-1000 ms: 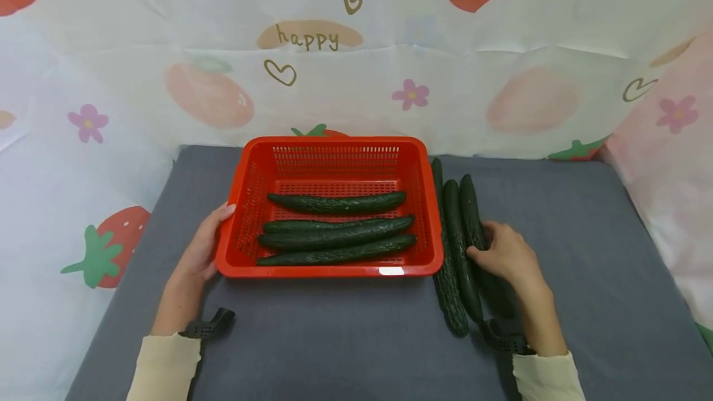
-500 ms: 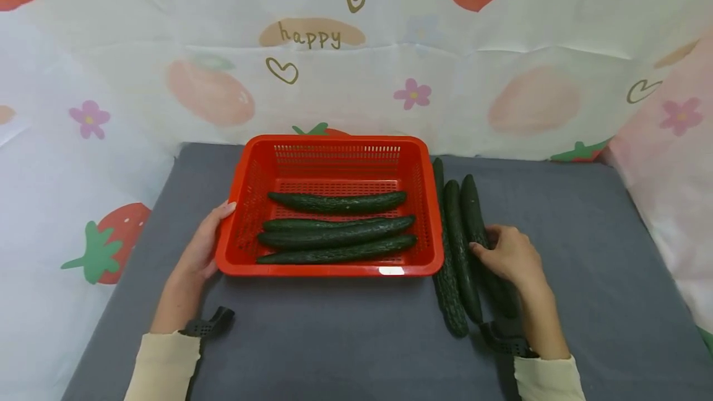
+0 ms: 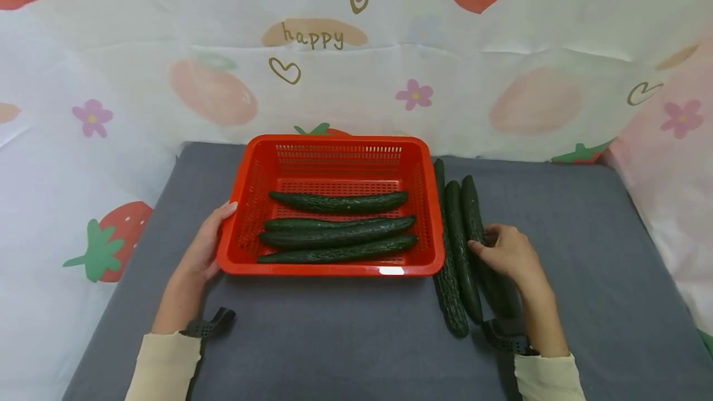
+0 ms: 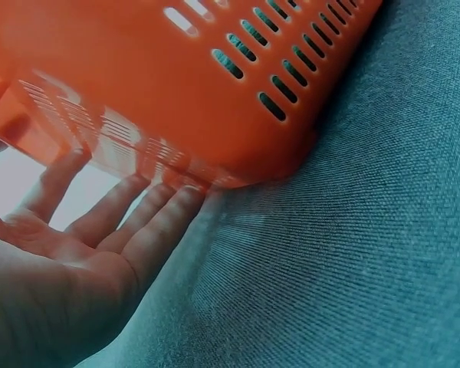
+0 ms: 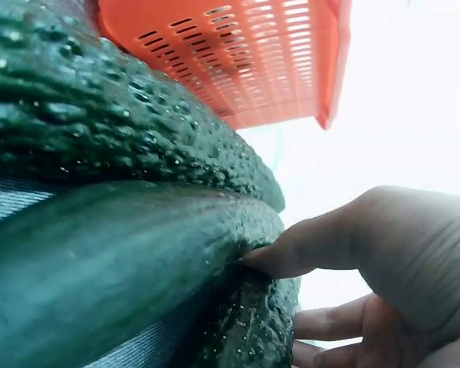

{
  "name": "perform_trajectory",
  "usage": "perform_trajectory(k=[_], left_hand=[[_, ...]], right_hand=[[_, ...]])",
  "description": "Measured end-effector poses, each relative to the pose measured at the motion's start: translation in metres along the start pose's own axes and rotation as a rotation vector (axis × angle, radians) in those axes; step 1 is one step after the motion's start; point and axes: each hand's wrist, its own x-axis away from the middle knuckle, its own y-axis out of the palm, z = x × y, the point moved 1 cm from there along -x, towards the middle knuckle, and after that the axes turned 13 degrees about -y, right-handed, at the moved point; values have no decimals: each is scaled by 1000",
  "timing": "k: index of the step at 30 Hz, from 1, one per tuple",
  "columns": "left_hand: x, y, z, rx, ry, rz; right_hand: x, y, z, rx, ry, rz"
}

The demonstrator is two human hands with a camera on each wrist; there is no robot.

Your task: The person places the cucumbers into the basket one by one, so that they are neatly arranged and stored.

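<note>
In the head view, my left hand [image 3: 205,246] holds the left side of a red plastic basket [image 3: 334,270]. Its fingers [image 4: 162,222] lie fairly straight against the outer wall in the left wrist view, with the thumb at the rim. Several dark green cucumbers [image 3: 337,234] lie crosswise inside the basket. To its right, three more cucumbers lie lengthwise side by side. My right hand [image 3: 511,255] grips the rightmost cucumber [image 3: 472,206], thumb on its left side and fingers on its right; the near end is partly hidden by the hand. The thumb also touches or nearly touches the middle cucumber [image 5: 123,261].
Grey cloth [image 3: 334,339] covers the table. A white curtain [image 3: 356,98] printed with strawberries and flowers hangs behind and at both sides. The leftmost loose cucumber [image 3: 450,296] lies against the basket's right side.
Hardly anything differs. The view shifts slightly; both hands stay at the basket and the rightmost cucumber, which remains on the cloth.
</note>
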Motion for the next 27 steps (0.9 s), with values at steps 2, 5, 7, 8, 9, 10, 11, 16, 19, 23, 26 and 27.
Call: perform_trajectory(k=[2, 5, 7, 8, 9, 10, 11, 16, 19, 23, 26, 27], left_hand=[[-1, 1, 0, 1, -7, 3], [-1, 2, 0, -4, -6, 16], [-1, 2, 0, -16, -2, 27], [-1, 2, 1, -22, 0, 31], [0, 2, 1, -31, 1, 38], [0, 2, 1, -45, 1, 47], [0, 2, 2, -51, -1, 53], [0, 2, 2, -68, -18, 82], [-1, 2, 2, -62, -19, 73], [-2, 1, 0, -45, -7, 48], [-1, 1, 0, -27, 8, 31], [-1, 1, 0, -24, 11, 28]], right_hand=[[0, 0, -1, 18, 10, 1], [0, 1, -1, 28, 14, -7], [0, 0, 0, 16, 3, -18], [0, 0, 0, 1, -2, -24], [0, -1, 1, -21, -4, -33], [0, -2, 2, -43, -8, -39], [1, -3, 2, -68, -10, -46], [5, -7, 4, -198, 7, -71], [7, -9, 4, -250, 4, -55], [8, -11, 0, -293, -12, 4], [8, -12, -5, -306, -36, 53], [9, -13, -7, -307, -48, 65]])
